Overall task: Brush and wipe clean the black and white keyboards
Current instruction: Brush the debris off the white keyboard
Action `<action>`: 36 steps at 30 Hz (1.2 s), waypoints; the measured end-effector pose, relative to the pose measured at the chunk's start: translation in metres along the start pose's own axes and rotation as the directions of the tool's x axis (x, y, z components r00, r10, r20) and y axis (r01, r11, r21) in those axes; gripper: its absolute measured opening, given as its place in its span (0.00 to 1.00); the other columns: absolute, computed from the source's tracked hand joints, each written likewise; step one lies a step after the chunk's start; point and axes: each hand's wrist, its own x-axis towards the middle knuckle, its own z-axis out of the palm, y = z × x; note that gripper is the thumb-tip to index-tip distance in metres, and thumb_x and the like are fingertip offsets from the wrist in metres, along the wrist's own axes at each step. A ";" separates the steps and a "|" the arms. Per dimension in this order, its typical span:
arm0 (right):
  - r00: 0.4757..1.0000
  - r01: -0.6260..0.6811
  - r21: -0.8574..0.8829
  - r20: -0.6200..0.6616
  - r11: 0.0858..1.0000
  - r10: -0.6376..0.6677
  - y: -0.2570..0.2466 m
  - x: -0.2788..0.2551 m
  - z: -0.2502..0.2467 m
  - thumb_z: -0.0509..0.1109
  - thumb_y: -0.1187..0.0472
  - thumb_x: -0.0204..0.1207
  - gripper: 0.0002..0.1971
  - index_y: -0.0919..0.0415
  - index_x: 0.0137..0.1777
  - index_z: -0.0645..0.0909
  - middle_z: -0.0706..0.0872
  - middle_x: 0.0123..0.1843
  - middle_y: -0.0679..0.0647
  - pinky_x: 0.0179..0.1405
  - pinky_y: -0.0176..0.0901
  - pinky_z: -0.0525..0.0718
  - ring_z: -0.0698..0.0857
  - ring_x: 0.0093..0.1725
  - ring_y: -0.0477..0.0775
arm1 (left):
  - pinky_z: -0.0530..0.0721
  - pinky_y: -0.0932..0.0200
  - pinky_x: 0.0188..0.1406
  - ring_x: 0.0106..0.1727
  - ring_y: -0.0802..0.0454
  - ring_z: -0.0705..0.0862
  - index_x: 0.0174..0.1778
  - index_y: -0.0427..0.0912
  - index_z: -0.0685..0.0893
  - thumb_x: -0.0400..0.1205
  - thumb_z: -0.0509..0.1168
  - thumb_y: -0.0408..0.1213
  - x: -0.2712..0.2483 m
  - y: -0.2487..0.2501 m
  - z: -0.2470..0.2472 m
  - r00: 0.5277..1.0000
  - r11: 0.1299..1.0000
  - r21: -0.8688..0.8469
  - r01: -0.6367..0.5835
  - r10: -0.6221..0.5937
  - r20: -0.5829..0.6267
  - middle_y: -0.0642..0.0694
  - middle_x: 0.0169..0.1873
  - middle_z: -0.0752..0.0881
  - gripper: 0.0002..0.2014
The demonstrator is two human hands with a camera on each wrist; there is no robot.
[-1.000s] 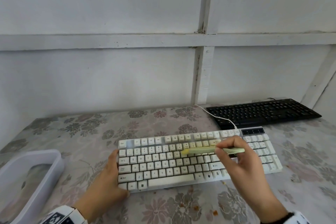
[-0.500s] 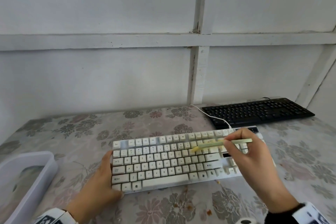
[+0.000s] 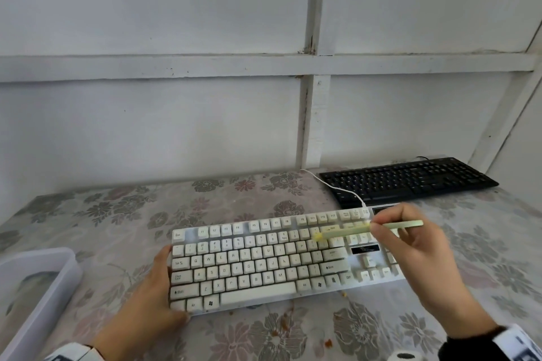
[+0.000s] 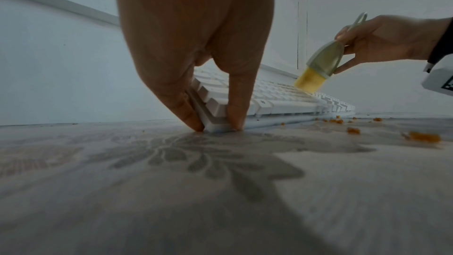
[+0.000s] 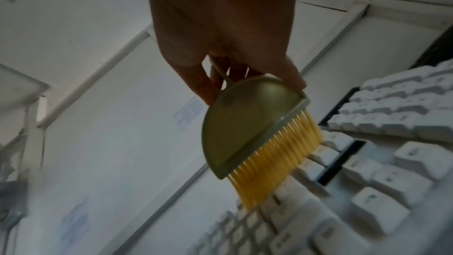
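A right hand [image 3: 416, 252] is pinching the thin handle of one half-round green plastic brush [image 3: 346, 232], its yellow bristles touching the white keyboard [image 3: 249, 269] lying mid-way along the near edge of the floral table [image 3: 117, 214]. Straight fingers of the left hand [image 3: 146, 299] are bracing its near-left corner. One black keyboard [image 3: 407, 179] is lying at the far right edge.

The left hand [image 3: 152, 296] is bare; its wrist carries a white casing [image 3: 69, 353] printed with dark square marks, partly cut off by the picture's edge. The right hand [image 3: 416, 258] is bare too, and behind it a black sleeve [image 3: 469, 341] ends in a snug cuff. Over that sleeve is strapped a white box [image 3: 517, 343] with rounded corners, bearing a black-and-white square code on its side.
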 end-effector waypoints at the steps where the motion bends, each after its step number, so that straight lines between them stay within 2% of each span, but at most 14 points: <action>1: 1.000 -0.010 0.001 0.007 1.000 0.010 0.003 0.002 -0.003 0.72 0.67 0.75 0.09 0.53 0.38 0.82 0.85 0.37 0.46 0.32 0.27 0.76 0.79 0.33 0.43 | 0.76 0.69 0.41 0.49 0.66 0.80 0.65 0.65 0.48 0.63 0.75 0.31 0.000 -0.001 0.000 1.000 1.000 0.003 0.009 -0.009 -0.003 0.66 0.52 0.74 0.48; 4: 1.000 -0.016 -0.038 -0.015 0.999 0.016 0.011 0.007 -0.015 0.71 0.69 0.75 0.09 0.56 0.37 0.81 0.84 0.34 0.49 0.30 0.27 0.75 0.77 0.30 0.42 | 0.78 0.68 0.39 0.48 0.61 0.82 0.59 0.72 0.49 0.62 0.74 0.30 0.002 -0.004 0.000 1.000 0.999 0.024 0.022 -0.022 -0.011 0.60 0.50 0.79 0.47; 6: 0.999 -0.006 -0.127 -0.032 0.992 0.002 0.015 0.011 -0.023 0.72 0.68 0.75 0.07 0.56 0.38 0.81 0.85 0.36 0.45 0.32 0.26 0.74 0.80 0.33 0.40 | 0.78 0.68 0.40 0.49 0.61 0.82 0.59 0.73 0.49 0.62 0.74 0.31 0.002 -0.006 0.000 0.999 0.999 0.019 0.030 -0.029 -0.012 0.59 0.51 0.79 0.47; 9: 0.995 0.028 -0.213 -0.090 0.977 -0.048 0.016 0.015 -0.030 0.72 0.67 0.74 0.09 0.53 0.37 0.80 0.85 0.40 0.45 0.31 0.30 0.74 0.81 0.37 0.50 | 0.76 0.68 0.44 0.49 0.64 0.81 0.63 0.70 0.48 0.62 0.75 0.34 0.002 -0.006 0.001 0.999 0.999 0.011 0.043 -0.043 -0.011 0.61 0.51 0.79 0.48; 11: 0.991 0.058 -0.163 -0.106 0.985 -0.076 0.013 0.015 -0.032 0.72 0.68 0.74 0.10 0.53 0.36 0.80 0.85 0.38 0.46 0.32 0.27 0.74 0.81 0.37 0.48 | 0.76 0.66 0.44 0.49 0.62 0.82 0.62 0.71 0.48 0.62 0.76 0.35 0.002 -0.005 0.002 0.999 0.999 0.010 0.050 -0.050 -0.011 0.59 0.50 0.80 0.48; 15: 1.000 0.023 -0.031 -0.014 0.999 -0.024 0.015 0.014 -0.035 0.72 0.69 0.74 0.08 0.54 0.39 0.82 0.85 0.35 0.46 0.35 0.28 0.76 0.80 0.35 0.41 | 0.74 0.68 0.45 0.50 0.63 0.81 0.55 0.77 0.50 0.62 0.76 0.36 0.003 -0.002 0.001 1.000 0.999 0.030 0.023 -0.023 -0.011 0.60 0.52 0.77 0.45; 18: 0.997 0.004 -0.086 -0.079 0.996 -0.010 0.024 0.020 -0.046 0.72 0.70 0.74 0.10 0.53 0.40 0.81 0.85 0.34 0.45 0.33 0.22 0.75 0.80 0.33 0.39 | 0.72 0.70 0.43 0.49 0.68 0.77 0.56 0.74 0.52 0.64 0.75 0.32 0.002 0.001 0.002 1.000 0.999 0.033 0.009 -0.008 -0.017 0.65 0.53 0.72 0.44; 22: 0.988 -0.002 -0.181 -0.150 0.984 -0.025 0.025 0.025 -0.057 0.72 0.69 0.75 0.08 0.56 0.37 0.81 0.84 0.33 0.39 0.25 0.21 0.72 0.78 0.27 0.36 | 0.73 0.71 0.39 0.46 0.67 0.79 0.64 0.63 0.49 0.64 0.74 0.29 0.003 0.001 0.002 0.999 0.999 0.019 0.050 -0.050 -0.010 0.63 0.49 0.76 0.47; 26: 0.997 0.001 -0.020 -0.075 1.000 -0.003 0.024 0.023 -0.056 0.72 0.71 0.74 0.06 0.60 0.39 0.82 0.86 0.37 0.50 0.35 0.23 0.77 0.81 0.36 0.42 | 0.77 0.68 0.41 0.47 0.62 0.83 0.60 0.72 0.52 0.61 0.75 0.34 0.004 -0.005 0.001 0.999 0.999 0.026 0.044 -0.044 -0.008 0.58 0.49 0.81 0.46; 28: 0.995 -0.032 -0.036 -0.098 0.999 0.028 0.030 0.025 -0.064 0.71 0.71 0.74 0.07 0.59 0.40 0.82 0.85 0.34 0.49 0.31 0.23 0.76 0.79 0.33 0.40 | 0.79 0.67 0.44 0.49 0.61 0.83 0.57 0.80 0.49 0.60 0.76 0.37 0.003 -0.007 -0.001 0.999 0.999 0.035 0.041 -0.041 -0.003 0.59 0.51 0.80 0.48; 31: 0.974 -0.107 -0.182 -0.217 0.977 0.066 0.041 0.031 -0.078 0.72 0.68 0.76 0.07 0.56 0.39 0.80 0.82 0.32 0.52 0.20 0.23 0.71 0.76 0.23 0.40 | 0.79 0.65 0.48 0.53 0.59 0.82 0.52 0.90 0.44 0.54 0.73 0.47 0.002 -0.007 -0.001 1.000 0.999 0.030 0.026 -0.026 -0.004 0.59 0.56 0.77 0.50; 32: 0.965 -0.120 -0.245 -0.257 0.962 0.054 0.039 0.031 -0.079 0.71 0.67 0.76 0.08 0.55 0.38 0.80 0.81 0.31 0.51 0.18 0.25 0.70 0.77 0.23 0.43 | 0.79 0.64 0.48 0.53 0.58 0.82 0.53 0.89 0.45 0.51 0.71 0.50 0.001 -0.007 -0.001 1.000 1.000 0.014 0.026 -0.026 -0.006 0.58 0.56 0.77 0.48; 34: 0.948 -0.106 -0.325 -0.318 0.940 -0.003 0.028 0.029 -0.073 0.71 0.66 0.76 0.09 0.53 0.38 0.79 0.82 0.32 0.50 0.22 0.28 0.72 0.80 0.28 0.51 | 0.81 0.61 0.49 0.53 0.57 0.83 0.56 0.84 0.47 0.49 0.69 0.52 0.001 -0.008 -0.002 1.000 1.000 0.006 0.024 -0.024 0.000 0.57 0.56 0.78 0.46; 36: 0.949 -0.047 -0.305 -0.311 0.951 -0.053 0.006 0.019 -0.054 0.70 0.67 0.76 0.07 0.55 0.40 0.79 0.82 0.33 0.50 0.23 0.27 0.73 0.79 0.30 0.55 | 0.82 0.60 0.49 0.52 0.58 0.83 0.56 0.84 0.47 0.53 0.73 0.48 0.001 -0.010 -0.001 1.000 1.000 0.024 0.006 -0.006 0.000 0.58 0.56 0.77 0.48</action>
